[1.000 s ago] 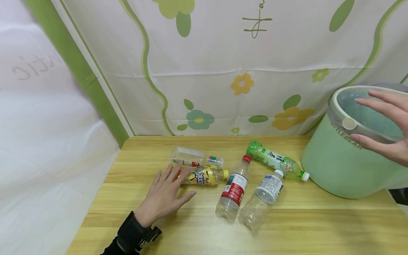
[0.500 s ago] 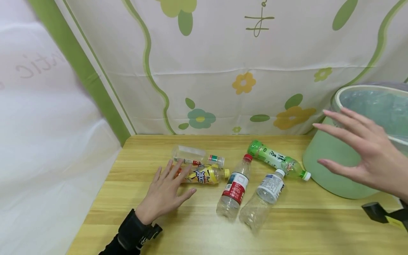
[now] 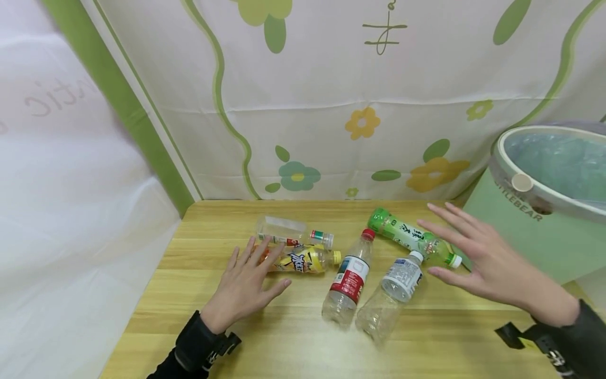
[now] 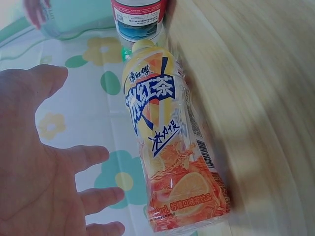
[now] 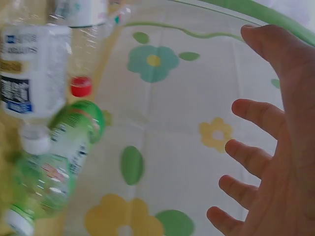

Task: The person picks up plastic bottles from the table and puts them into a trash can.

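Note:
My left hand (image 3: pixel 246 289) is spread with straight fingers over the left end of a yellow-and-orange iced tea bottle (image 3: pixel 305 260). In the left wrist view a gap shows between those fingers and the iced tea bottle (image 4: pixel 165 132). My right hand (image 3: pixel 487 263), fingers extended and holding nothing, hovers beside the white-capped end of a green tea bottle (image 3: pixel 402 234). Between the hands lie a red-capped bottle (image 3: pixel 349 281) with a red-and-white label and a clear bottle (image 3: pixel 397 284) with a white cap. Another clear bottle (image 3: pixel 281 226) lies behind the iced tea bottle.
A light green bin (image 3: pixel 568 242) with a plastic liner stands at the right, behind my right hand. The wooden table (image 3: pixel 284 347) meets a flower-patterned cloth (image 3: pixel 322 131) at its back edge. White cloth (image 3: pixel 71 237) hangs at the left.
My right hand has moved left and down from in front of the bin to beside the green tea bottle. My left hand and the bottles stay where they were.

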The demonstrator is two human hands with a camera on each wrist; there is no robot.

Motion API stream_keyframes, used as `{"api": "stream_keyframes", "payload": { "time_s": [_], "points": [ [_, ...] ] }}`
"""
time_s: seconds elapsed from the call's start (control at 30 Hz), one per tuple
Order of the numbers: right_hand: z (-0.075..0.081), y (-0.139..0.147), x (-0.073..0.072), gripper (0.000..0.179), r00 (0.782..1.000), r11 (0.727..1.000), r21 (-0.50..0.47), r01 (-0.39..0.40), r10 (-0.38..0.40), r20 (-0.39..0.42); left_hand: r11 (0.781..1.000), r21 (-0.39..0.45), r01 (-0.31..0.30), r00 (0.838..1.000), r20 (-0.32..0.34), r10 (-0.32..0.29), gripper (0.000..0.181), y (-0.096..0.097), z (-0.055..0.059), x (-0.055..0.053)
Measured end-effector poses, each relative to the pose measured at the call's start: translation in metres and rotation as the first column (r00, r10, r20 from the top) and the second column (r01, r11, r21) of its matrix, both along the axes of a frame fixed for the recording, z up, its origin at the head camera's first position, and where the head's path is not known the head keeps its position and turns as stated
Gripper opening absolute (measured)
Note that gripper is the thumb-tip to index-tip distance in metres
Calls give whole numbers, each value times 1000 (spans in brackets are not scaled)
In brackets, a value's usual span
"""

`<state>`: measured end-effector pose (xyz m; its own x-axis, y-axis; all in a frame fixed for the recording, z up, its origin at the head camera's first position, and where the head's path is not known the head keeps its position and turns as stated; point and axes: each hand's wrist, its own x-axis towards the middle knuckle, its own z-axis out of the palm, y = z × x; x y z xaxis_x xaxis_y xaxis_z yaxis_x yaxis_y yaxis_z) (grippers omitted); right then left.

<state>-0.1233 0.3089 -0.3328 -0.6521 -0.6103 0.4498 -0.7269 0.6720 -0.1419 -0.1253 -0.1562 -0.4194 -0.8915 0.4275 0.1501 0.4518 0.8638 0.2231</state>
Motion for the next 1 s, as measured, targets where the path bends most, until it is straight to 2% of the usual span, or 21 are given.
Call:
{"api": "stream_keyframes", "payload": {
  "time_s": [0.27, 0.47, 0.6, 0.83, 1.0],
  "points": [
    [-54, -10, 3, 86, 985, 989, 83, 122, -131, 110, 1000, 0, 2, 1000, -4, -2, 81, 0, 0, 0],
    [-82, -12, 2, 85, 967, 974, 123, 192, -209, 147, 1000, 21, 7, 1000, -10, -6, 81, 0, 0, 0],
    [-92, -13, 3, 86, 953, 962, 142, 232, -254, 164, 1000, 27, 10, 1000, -3, -10, 80, 0, -1, 0],
    [-101, -12, 7, 88, 925, 938, 187, 292, -326, 194, 999, 28, 25, 1000, 18, -26, 79, 1, -4, -3],
    [-104, -10, 8, 88, 924, 940, 176, 293, -326, 202, 999, 20, 30, 999, 17, -31, 81, 0, -9, -7]
  ]
}}
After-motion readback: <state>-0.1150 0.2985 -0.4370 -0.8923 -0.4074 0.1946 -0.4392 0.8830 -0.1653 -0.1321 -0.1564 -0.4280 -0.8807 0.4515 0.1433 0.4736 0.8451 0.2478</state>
